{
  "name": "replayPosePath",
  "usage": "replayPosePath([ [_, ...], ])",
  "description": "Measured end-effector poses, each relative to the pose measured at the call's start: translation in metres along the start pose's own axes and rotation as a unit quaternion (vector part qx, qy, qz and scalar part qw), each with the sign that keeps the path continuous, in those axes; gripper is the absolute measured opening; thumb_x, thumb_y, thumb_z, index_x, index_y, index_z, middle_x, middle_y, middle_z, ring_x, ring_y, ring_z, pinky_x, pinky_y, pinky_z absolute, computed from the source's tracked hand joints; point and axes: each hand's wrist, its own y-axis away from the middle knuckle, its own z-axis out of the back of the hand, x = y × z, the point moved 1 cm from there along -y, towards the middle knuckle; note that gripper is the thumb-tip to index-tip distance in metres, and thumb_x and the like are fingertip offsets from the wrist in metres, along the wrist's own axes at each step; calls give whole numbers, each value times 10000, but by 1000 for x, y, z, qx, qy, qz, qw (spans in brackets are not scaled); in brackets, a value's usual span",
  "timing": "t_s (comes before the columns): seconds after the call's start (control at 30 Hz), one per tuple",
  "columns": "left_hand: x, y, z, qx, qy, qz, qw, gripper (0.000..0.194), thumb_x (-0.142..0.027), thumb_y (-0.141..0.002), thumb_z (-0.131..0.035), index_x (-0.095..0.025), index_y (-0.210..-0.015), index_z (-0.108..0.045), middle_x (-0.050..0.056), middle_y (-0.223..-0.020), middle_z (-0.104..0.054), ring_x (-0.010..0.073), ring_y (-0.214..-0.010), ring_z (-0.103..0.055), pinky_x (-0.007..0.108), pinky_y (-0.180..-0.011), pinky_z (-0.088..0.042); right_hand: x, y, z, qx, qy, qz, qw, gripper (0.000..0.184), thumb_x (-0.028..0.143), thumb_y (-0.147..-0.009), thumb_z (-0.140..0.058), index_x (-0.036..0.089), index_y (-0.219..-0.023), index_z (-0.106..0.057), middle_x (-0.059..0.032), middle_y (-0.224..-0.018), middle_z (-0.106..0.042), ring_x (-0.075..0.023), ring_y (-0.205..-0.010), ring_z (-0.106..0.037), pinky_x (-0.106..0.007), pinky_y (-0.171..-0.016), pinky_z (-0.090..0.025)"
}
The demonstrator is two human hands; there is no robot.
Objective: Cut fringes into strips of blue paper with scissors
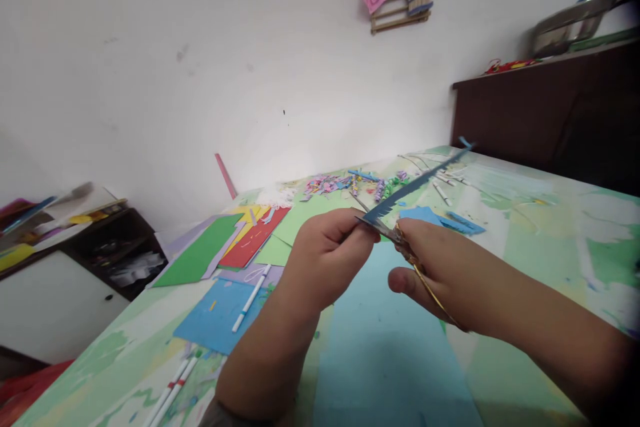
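My left hand (327,257) pinches one end of a narrow blue paper strip (415,183) whose edge is cut into fringe. The strip slants up and away to the right, its far tip curled. My right hand (440,267) is closed around the gold handles of a pair of scissors (403,247), thumb toward me. The scissor blades point left, parted around the strip close to my left fingertips. Beneath both hands lies a light blue sheet (395,347). Behind the right hand are darker blue paper pieces (443,219).
Coloured sheets, including a green sheet (197,250), a red sheet (256,237) and a blue sheet (220,313), cover the left side. White sticks (253,297) lie about. Paper scraps (325,185) are heaped by the wall. A dark cabinet (545,107) stands right.
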Motion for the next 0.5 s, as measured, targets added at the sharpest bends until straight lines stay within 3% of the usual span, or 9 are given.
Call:
replayPosePath([
  [0.23,4,6,-7,-30,11,-86,996,225,-61,-728,-412,-163,-532,-456,-74,-465,-352,32,-425,-292,161,-424,-284,1,3,0,-33,-10,29,999,518,714,-751,-268,210,-736,-384,-27,-681,-450,-160,-562,-391,-288,-498,-279],
  [0.5,-7,8,-5,-11,-34,-59,998,212,-47,-704,-414,-163,-537,-474,-57,-497,-391,48,-462,-337,166,-432,-310,5,4,3,-30,6,26,999,435,625,-770,-388,193,-749,-428,-48,-694,-497,-174,-597,-437,-295,-516,-309],
])
